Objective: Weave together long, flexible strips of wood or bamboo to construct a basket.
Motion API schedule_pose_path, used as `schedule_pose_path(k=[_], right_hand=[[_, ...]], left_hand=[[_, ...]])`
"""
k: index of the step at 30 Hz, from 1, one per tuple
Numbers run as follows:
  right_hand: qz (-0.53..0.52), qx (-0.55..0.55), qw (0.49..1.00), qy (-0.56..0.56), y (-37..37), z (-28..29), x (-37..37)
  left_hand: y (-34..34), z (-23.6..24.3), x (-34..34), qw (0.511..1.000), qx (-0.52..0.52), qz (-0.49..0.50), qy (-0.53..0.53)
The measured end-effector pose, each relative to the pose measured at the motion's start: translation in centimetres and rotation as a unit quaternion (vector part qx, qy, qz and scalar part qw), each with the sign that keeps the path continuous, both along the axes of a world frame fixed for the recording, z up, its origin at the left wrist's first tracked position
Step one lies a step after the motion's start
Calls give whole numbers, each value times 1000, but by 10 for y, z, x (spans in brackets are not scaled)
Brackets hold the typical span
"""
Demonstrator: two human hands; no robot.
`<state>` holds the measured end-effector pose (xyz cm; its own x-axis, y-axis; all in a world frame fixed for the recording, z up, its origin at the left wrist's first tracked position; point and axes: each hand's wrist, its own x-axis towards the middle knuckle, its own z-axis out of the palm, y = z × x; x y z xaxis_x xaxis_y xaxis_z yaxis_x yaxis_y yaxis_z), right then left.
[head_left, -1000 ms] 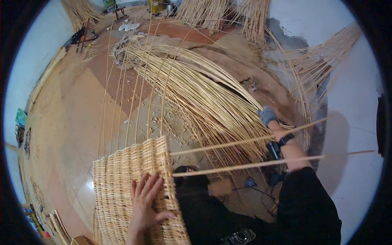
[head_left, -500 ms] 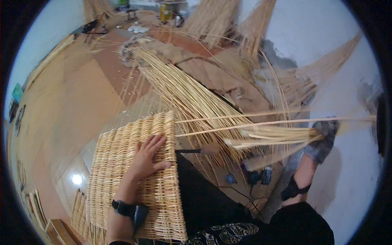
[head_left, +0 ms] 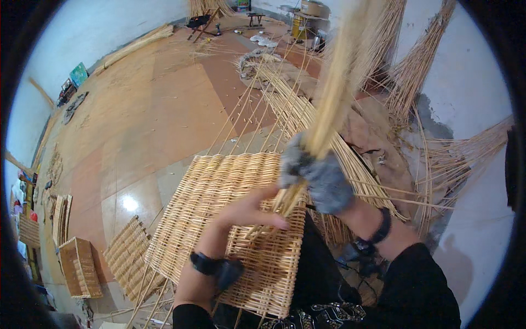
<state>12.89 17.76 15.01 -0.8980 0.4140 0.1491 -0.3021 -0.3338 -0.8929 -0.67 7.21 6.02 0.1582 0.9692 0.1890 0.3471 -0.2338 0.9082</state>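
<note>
A woven wicker panel (head_left: pixel 219 186) lies slanted across my lap, with long stakes standing out past its far and near edges. My right hand (head_left: pixel 326 178), in a grey glove, is closed round a bundle of pale wicker rods (head_left: pixel 331 93). The bundle stands nearly upright and its upper part is blurred; its lower ends come down over the panel's right side. My bare left hand (head_left: pixel 249 211) is open over the panel, thumb and fingers apart, close beside those lower ends. Whether it touches them I cannot tell.
A thick bundle of rods (head_left: pixel 298 101) lies on brown sacking (head_left: pixel 378 137) ahead to the right. More rods (head_left: pixel 419 77) lean on the right wall. Left of my lap are another woven panel (head_left: pixel 129 252) and a wooden box (head_left: pixel 79 268). A small stool (head_left: pixel 256 19) stands far back.
My right hand has come in from the far right with its rods, which have swung from sideways to upright. My left hand has lifted from lying flat on the panel. The view has shifted left.
</note>
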Motion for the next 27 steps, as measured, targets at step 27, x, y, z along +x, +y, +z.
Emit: schedule_pose_path(k=[27], right_hand=[[-164, 64, 965, -196, 23, -118, 223]], left_hand=[[32, -7, 31, 916, -79, 285, -272]])
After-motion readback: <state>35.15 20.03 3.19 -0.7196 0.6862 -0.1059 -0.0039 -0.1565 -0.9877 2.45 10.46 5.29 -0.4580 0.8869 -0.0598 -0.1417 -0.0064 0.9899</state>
